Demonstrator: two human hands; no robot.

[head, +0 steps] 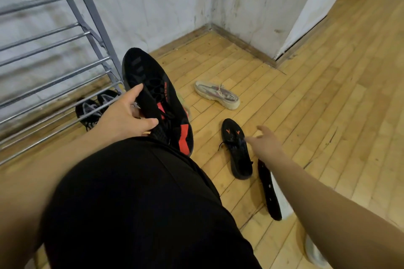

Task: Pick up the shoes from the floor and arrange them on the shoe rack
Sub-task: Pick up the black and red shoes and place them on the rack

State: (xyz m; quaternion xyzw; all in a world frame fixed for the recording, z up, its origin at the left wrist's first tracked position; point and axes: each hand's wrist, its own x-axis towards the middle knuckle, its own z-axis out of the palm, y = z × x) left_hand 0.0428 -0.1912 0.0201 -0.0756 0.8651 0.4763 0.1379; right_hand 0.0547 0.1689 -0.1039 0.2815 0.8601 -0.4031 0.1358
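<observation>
Head view: left hand (129,116) is gripping a black-and-red shoe (153,85) by its side, thumb on top and fingers curling underneath, so the shoe is hanging toe-up and off the floor (328,116), probably ready to go onto the shoe rack (54,35), which is standing just left of that hand.

Right hand (265,141) is hovering open, fingers spread and blurry, over the laced middle of a black shoe (236,150) that is lying on the floor just left of and under the fingertips. I cannot tell whether they are touching it. Judging by the pose, this shoe is the next pick, and the spread fingers are lining up for a top grab.

A loose black insole (270,192) is lying flat beside the right forearm, near the black shoe's heel; it likely belongs inside a shoe. A white shoe (216,95) is lying on its side beyond both hands, toward the corner, waiting to be collected.

A dark pair (94,108) is sitting under the rack's lowest bars, just left of the left hand. The rack bars in view are carrying nothing, so most of the arranging looks undone.
</observation>
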